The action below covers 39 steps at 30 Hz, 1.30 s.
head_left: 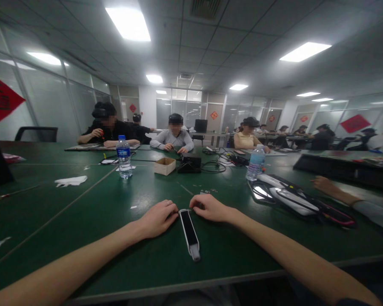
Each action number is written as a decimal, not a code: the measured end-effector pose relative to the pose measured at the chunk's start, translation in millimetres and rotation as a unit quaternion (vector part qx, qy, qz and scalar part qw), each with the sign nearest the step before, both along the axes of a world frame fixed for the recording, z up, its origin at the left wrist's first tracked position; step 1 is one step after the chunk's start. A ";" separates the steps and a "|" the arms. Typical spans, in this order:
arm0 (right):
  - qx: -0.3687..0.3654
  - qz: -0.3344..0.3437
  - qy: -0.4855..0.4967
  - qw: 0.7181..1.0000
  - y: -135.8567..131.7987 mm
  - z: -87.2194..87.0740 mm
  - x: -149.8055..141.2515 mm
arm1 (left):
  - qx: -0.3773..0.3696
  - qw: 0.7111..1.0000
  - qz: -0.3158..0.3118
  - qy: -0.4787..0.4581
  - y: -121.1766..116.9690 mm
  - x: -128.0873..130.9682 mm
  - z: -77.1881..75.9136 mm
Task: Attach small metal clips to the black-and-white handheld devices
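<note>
A long, narrow device (189,231) with a white rim, a black face and a grey end piece lies on the green table, its grey end towards me. My left hand (159,217) rests on the table just left of its far end, fingers curled together and fingertips close to the rim. On the other side, my right hand (210,207) lies with loosely bent fingers and thumb, near the same end. I see nothing held in either hand, though both palms are hidden. Just beyond my right hand are several tiny metal parts (207,191).
Ahead stand a small cardboard box (165,166), a black stand (189,163) with cables and two water bottles, one left (124,157), one right (255,162). At right lie white-and-black devices with cables (293,199), near a co-worker's hand (328,187). Other people sit across the table.
</note>
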State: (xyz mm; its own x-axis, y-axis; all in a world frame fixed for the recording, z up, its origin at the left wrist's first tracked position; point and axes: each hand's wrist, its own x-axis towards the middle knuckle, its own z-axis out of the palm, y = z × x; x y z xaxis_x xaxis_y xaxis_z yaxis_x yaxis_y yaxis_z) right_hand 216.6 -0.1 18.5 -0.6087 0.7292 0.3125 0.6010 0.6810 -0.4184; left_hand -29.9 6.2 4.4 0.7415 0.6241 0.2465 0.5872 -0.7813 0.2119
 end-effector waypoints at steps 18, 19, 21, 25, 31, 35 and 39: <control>0.003 0.014 0.006 1.000 -1.8 0.6 0.6 | -0.008 1.000 0.012 0.007 -3.4 1.8 6.1; 0.004 0.015 0.005 1.000 -1.4 -0.2 0.5 | -0.008 1.000 0.012 0.007 -3.5 1.9 6.2; 0.008 0.017 0.005 1.000 -0.4 -2.2 0.1 | -0.005 1.000 0.012 0.010 -3.6 2.4 6.4; 0.013 0.018 0.007 1.000 0.0 -4.2 -0.6 | -0.001 1.000 0.011 0.013 -3.7 3.5 6.2; -0.003 0.025 0.011 1.000 -1.8 -2.7 -0.3 | -0.006 1.000 0.010 0.008 -3.6 3.5 6.0; -0.008 0.023 0.002 1.000 -4.3 -0.9 -2.3 | -0.005 1.000 0.009 0.007 -3.1 3.7 5.8; -0.001 0.012 -0.003 1.000 -1.0 4.8 1.7 | -0.007 1.000 0.006 0.004 -2.3 3.5 4.4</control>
